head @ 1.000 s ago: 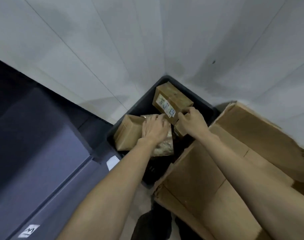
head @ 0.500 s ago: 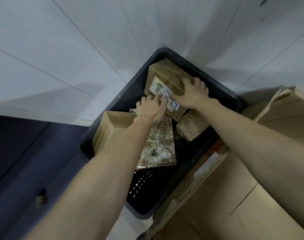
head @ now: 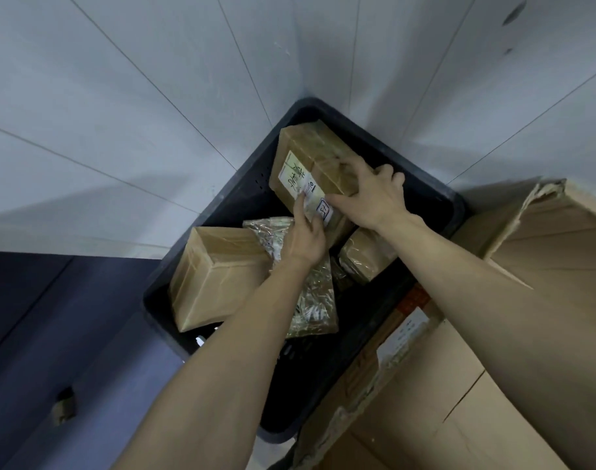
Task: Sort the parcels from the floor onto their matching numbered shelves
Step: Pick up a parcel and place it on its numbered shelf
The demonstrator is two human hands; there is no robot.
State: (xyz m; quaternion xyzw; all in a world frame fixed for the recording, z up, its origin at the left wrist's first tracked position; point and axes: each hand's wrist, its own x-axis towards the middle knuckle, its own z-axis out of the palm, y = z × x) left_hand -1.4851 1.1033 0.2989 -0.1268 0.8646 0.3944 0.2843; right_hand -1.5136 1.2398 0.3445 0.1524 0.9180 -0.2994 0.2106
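Observation:
A black crate stands on the floor in a wall corner with several parcels inside. At its far end a brown cardboard parcel with a white handwritten label sits tilted. My right hand grips its right side, thumb lying across the label's lower end. My left hand holds the parcel's lower left edge from beneath, fingers on the label. Below lie a taped brown box, a clear plastic bag parcel and a small wrapped parcel.
Large flattened cardboard boxes lean against the crate's right side. A dark blue surface fills the lower left. Grey tiled walls meet behind the crate.
The view has come closer to the crate. My right hand has slid down the labelled parcel's right side and my left hand has moved under its lower edge; the parcel is tilted up a little.

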